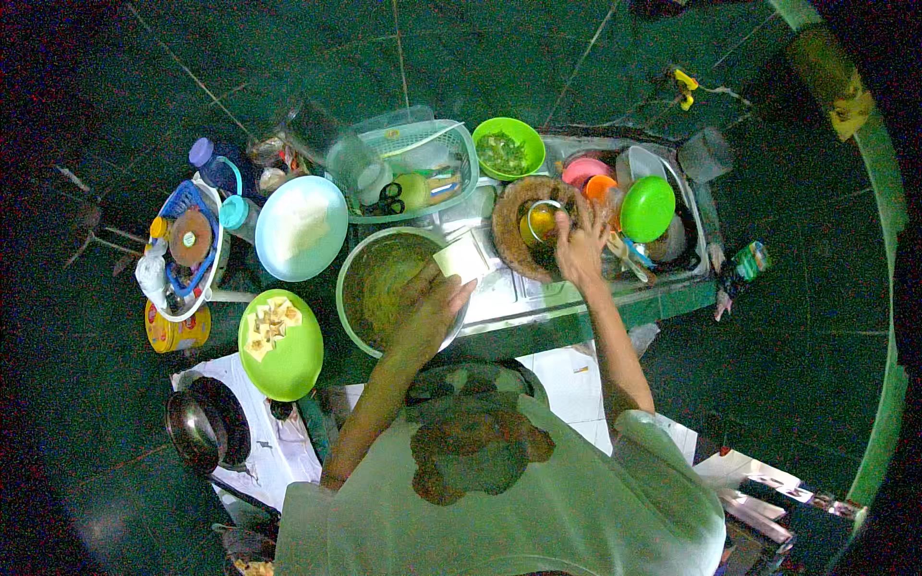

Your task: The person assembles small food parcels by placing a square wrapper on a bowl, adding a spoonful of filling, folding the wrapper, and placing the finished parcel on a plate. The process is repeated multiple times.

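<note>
My left hand (434, 305) is closed on a pale square dough wrapper (461, 260), held above the right side of a large metal bowl. Inside that bowl (351, 331) is a yellowish-green mixture. My right hand (580, 248) reaches over a brown stone mortar (511, 252) with its fingers stretched out, beside a small round cup (540, 223) holding something yellow. Whether a fingertip touches the cup I cannot tell. Left of the metal bowl, a green plate (288, 370) carries several folded pale pieces. Behind it, a light-blue plate (272, 230) holds a white flat stack.
A translucent basket (468, 165) with black scissors (389, 199) and utensils stands behind the metal bowl. Next to it is a green bowl (531, 134) of chopped greens. Coloured dishes, including a green one (647, 209), crowd the sink at right. A dark pan (197, 422) sits lower left.
</note>
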Demonstrator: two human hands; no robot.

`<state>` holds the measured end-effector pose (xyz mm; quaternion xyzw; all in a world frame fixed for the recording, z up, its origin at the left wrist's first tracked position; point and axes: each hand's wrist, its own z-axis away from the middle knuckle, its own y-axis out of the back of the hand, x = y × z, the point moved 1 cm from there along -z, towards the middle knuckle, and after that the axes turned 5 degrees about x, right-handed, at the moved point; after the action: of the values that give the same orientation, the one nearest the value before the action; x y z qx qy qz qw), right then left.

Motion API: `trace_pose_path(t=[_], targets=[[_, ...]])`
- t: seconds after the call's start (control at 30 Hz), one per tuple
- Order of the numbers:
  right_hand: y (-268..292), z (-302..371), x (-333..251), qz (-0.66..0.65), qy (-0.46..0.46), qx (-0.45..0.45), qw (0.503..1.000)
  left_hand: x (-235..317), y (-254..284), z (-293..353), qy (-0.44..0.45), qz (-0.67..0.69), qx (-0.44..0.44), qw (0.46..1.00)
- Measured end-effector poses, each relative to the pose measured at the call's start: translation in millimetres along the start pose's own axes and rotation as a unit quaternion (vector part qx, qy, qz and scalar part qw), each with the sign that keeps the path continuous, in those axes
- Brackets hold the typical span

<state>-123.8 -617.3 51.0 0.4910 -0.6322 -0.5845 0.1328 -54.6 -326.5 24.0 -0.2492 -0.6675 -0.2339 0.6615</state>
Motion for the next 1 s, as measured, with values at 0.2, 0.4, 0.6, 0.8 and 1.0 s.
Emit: trace_pose_path(t=[0.2,0.4,0.6,0.8,1.0], targets=[[43.4,26.5,-52.9,-0.275,0.075,0.119,0.951,31.6,-23.4,-21.6,0.078,0.186,-0.027,0.979],[78.0,56.7,-104.7,-0.093,0.185,0.068,0.976,81.0,-38.3,-27.5,0.188,0.362,-0.037,0.912],[73.0,72.2,-108.2,-0.062,0.217,0.073,0.971,74.7,-37.6,-24.4,0.195,0.363,-0.046,0.910],[68.6,75.1,-106.1,-0.082,0.250,0.021,0.964,67.5,-34.8,-20.9,0.196,0.342,-0.053,0.918],[23.4,27.0,-25.9,-0.056,0.049,0.116,0.990,65.8,-32.3,-16.9,0.207,0.314,-0.034,0.926]])
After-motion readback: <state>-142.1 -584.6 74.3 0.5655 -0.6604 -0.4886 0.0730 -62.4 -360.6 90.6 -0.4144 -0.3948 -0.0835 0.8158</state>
